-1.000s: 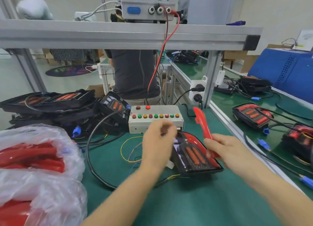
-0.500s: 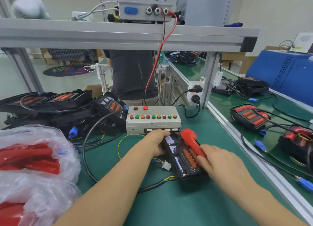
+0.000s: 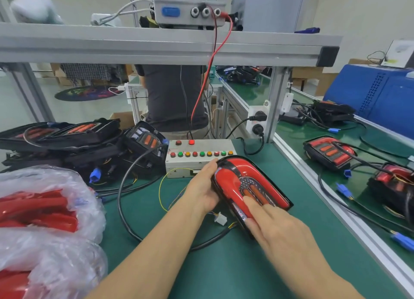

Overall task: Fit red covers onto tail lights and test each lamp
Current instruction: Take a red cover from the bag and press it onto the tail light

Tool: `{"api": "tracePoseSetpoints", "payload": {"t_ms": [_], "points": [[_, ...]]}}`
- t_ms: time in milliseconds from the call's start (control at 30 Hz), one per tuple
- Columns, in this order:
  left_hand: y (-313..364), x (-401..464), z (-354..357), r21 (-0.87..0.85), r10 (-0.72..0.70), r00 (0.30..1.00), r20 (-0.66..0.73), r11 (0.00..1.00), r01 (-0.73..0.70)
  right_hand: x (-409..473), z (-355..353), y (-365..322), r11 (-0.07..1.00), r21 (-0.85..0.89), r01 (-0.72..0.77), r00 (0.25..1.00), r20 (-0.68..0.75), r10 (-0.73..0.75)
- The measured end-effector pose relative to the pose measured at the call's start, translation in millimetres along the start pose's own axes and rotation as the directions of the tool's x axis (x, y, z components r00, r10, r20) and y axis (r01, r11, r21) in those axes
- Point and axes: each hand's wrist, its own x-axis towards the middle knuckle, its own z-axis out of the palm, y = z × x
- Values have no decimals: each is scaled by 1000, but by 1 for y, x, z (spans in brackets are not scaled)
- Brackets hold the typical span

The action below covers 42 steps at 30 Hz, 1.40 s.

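A black tail light (image 3: 284, 205) lies on the green mat in front of me with a red cover (image 3: 233, 180) laid over its top. My left hand (image 3: 205, 190) holds the lamp's left edge, fingers wrapped along the side. Fingers of my right hand (image 3: 273, 229) lie straight and press down on the near end of the cover. A white connector (image 3: 220, 220) on thin wires lies loose just left of the lamp. Behind the lamp sits the grey test box (image 3: 199, 157) with a row of red, green and amber buttons.
A clear bag of red covers (image 3: 44, 211) fills the left foreground. Several uncovered black lamps (image 3: 89, 139) with cables are piled at the back left. Covered lamps (image 3: 328, 152) lie on the conveyor to the right. A power supply (image 3: 190, 5) stands on the shelf above; a person stands behind.
My right hand brought the red cover down from upright onto the lamp and now presses it flat. My left hand moved from above the lamp to gripping its left edge.
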Motion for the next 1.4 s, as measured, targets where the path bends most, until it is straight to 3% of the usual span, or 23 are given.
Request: {"api": "tracePoseSetpoints", "payload": {"t_ms": [467,833,1233,1400], "points": [[-11,-3,-5,-55,31,999,42,998,-29,1,21,-3,997,18,-69,997,47,68],[-16,-3,2,-122,55,997,-61,991,-62,2,22,-3,1000,-4,-1,999,54,1],[-18,-10,5,-101,78,996,-52,991,-83,0,23,3,999,26,22,1000,21,-23],[-22,-13,1,59,145,989,-6,988,-145,-4,26,1,997,71,15,999,35,-17]]}}
